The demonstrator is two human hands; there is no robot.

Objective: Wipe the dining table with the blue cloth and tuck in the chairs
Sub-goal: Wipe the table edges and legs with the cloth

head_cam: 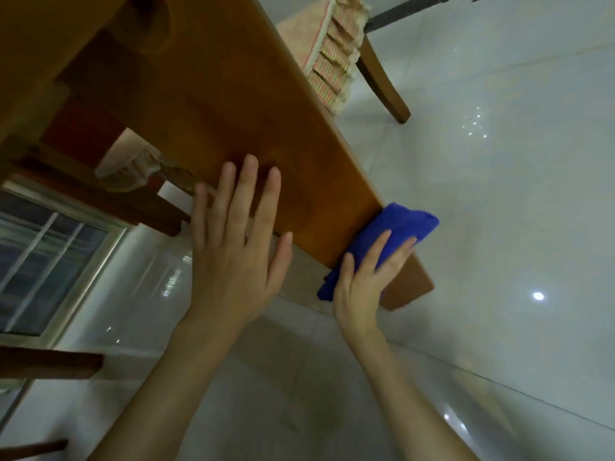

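Observation:
The brown wooden dining table (206, 94) slants across the tilted view from upper left to lower right. My left hand (236, 247) lies flat on its near end with fingers straight and spread. My right hand (366, 277) presses the folded blue cloth (406, 224) against the table's right edge near the corner; its fingers lie straight over the cloth, which hangs partly off the edge. One chair (336, 51) with a checked, fringed seat cover stands at the table's far right side. Another cushioned chair (129, 164) shows at the left, seat partly under the table.
Glossy pale floor tiles (499, 194) fill the right and bottom of the view with light reflections. A window with bars (43, 257) sits at the left. Dark wooden chair rails (50, 364) cross the lower left.

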